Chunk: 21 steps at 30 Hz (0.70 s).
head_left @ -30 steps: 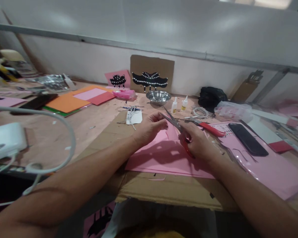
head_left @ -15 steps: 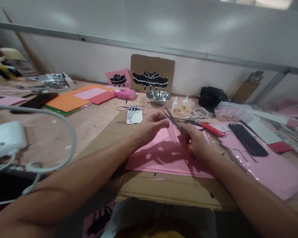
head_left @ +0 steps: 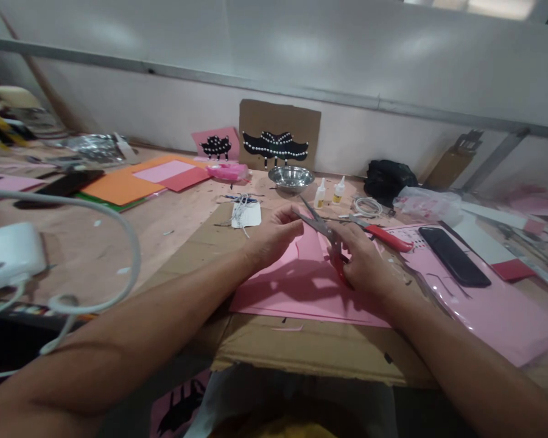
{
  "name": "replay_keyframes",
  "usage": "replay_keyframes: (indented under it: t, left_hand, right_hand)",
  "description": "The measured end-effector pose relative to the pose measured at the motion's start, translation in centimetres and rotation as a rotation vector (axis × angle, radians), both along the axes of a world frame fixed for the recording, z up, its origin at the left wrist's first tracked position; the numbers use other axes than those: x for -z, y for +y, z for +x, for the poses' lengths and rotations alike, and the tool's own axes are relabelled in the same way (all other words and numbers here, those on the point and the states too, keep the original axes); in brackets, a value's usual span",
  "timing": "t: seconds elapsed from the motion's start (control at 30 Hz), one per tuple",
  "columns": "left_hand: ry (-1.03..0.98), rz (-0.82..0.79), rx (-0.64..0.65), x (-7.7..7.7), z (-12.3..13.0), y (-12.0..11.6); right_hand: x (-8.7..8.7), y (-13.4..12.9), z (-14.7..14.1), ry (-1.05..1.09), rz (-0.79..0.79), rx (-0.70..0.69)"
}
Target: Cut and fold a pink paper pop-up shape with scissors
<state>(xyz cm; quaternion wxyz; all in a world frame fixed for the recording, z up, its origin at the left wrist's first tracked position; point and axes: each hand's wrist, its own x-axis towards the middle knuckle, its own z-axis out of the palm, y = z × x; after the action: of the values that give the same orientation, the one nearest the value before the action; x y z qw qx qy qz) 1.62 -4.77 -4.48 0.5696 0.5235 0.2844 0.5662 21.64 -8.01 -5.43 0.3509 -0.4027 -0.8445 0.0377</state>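
My right hand (head_left: 364, 257) is closed on a pair of scissors (head_left: 322, 226) with red handles. The blades stand apart and point up and left toward my other hand. My left hand (head_left: 278, 236) pinches a small piece of pink paper (head_left: 309, 243), whose upper part is hidden behind fingers and blades. Below both hands lie larger pink sheets (head_left: 274, 298), with hand shadows across them. Under these sheets is a piece of corrugated cardboard (head_left: 301, 353).
A red-handled cutter (head_left: 390, 238) and a black phone (head_left: 454, 255) lie to the right. Beyond the hands are a metal bowl (head_left: 291, 177), small glue bottles (head_left: 320, 194) and a beaded black cutout (head_left: 276, 148). A white cable (head_left: 130, 243) loops at left.
The scissor blades have spread, with one blade now reaching further left near my left fingers. My left hand has hardly moved and keeps its pinch on the pink paper.
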Motion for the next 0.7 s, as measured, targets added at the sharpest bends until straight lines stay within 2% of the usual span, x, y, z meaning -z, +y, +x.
replay_keyframes:
  t: [0.17,0.5,0.6,0.7]
  left_hand:
    - [-0.007,0.001,-0.004,0.6,-0.1,0.2]
    - [-0.037,0.091,0.125,1.4,-0.4,1.0]
    - [-0.052,0.106,0.129,1.4,-0.4,1.0]
    - [-0.048,0.134,0.139,1.3,-0.4,1.0]
  right_hand:
    - [0.0,-0.1,-0.2,0.046,-0.057,0.013]
    - [0.2,-0.3,-0.2,0.152,-0.163,-0.049]
    - [0.4,0.0,0.1,0.200,-0.140,0.007]
    - [0.1,0.1,0.3,0.141,-0.134,0.082]
